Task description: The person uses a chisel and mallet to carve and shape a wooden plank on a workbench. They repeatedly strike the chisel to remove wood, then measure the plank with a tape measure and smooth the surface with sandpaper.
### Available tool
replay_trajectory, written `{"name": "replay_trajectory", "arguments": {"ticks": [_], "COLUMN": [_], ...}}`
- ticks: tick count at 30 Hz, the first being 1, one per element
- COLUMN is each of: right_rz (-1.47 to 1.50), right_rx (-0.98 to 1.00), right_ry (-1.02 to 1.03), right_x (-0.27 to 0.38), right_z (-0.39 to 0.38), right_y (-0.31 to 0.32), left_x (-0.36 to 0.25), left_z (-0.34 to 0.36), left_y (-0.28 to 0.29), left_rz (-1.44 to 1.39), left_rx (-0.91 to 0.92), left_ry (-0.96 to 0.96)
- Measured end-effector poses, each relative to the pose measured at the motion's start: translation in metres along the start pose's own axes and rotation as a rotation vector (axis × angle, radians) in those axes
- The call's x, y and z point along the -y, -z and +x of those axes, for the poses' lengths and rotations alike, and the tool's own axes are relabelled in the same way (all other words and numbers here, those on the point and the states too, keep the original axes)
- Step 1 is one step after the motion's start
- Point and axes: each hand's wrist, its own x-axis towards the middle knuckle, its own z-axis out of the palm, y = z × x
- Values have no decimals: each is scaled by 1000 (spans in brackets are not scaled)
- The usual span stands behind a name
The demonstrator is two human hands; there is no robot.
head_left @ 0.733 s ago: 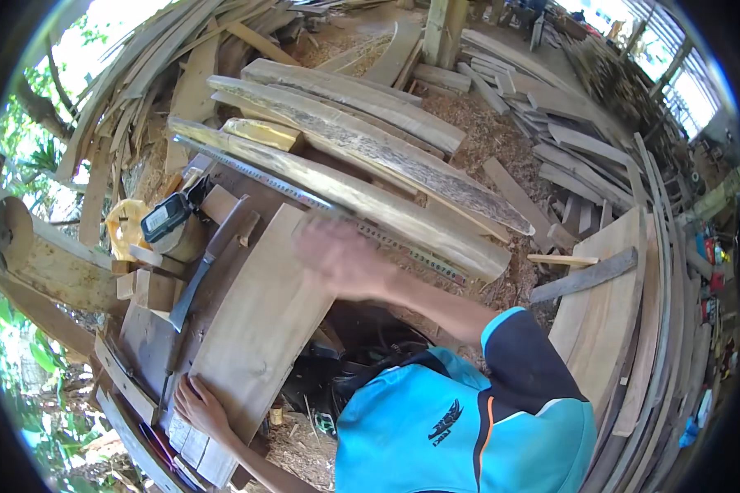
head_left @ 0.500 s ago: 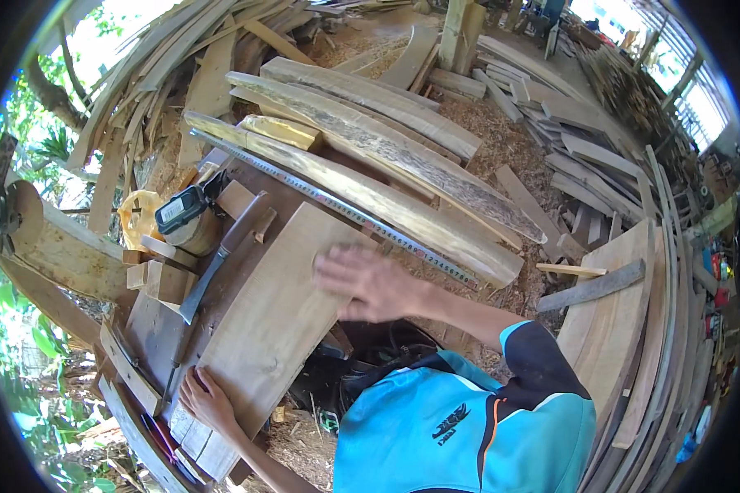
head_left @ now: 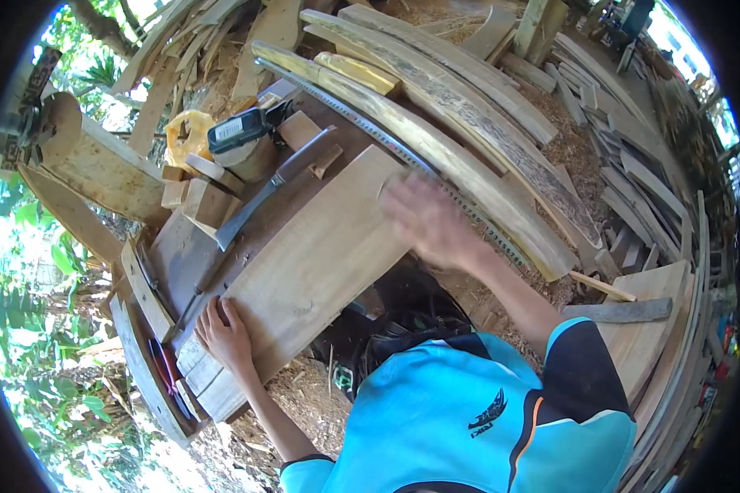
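A wide, smooth wooden board (head_left: 304, 263) lies slanting across a dark work surface in front of me. My left hand (head_left: 224, 333) rests flat on its near end, fingers spread at the left edge. Over the board's far right end is my right hand (head_left: 432, 218), smeared by motion. Its fingers point left across the wood, and whether something lies beneath them I cannot make out. Left of the board lie a broad-bladed chisel (head_left: 251, 218) with a wooden handle and a thinner tool (head_left: 196, 294) with a dark shaft.
A measuring tape (head_left: 362, 123) stretches along a rough-edged plank (head_left: 436, 135) beyond the board. Small wood blocks (head_left: 208, 203), a round can (head_left: 251, 160) and a dark plastic case (head_left: 238, 130) stand at the left. Stacked planks (head_left: 501, 140) and shavings lie behind; a large panel (head_left: 633, 337) leans at right.
The whole view has shifted, so the board and tools appear higher and further right. Against the board, both hands keep about the same places, the right one still blurred.
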Motion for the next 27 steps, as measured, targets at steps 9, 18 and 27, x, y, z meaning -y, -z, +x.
{"name": "replay_trajectory", "arguments": {"ticks": [9,18,27], "right_rz": [220,256,158], "right_rx": [85,134,-202], "right_ry": [-29,85,-328], "right_x": [-1,-7,-33], "right_z": [34,51,101], "right_y": [7,4,-53], "left_x": [-2,0,-10], "left_z": [-4,-3,-1], "left_y": [2,0,4], "left_rz": [-62,-85,-94], "left_rx": [13,-28,-23], "left_ry": [24,31,39]}}
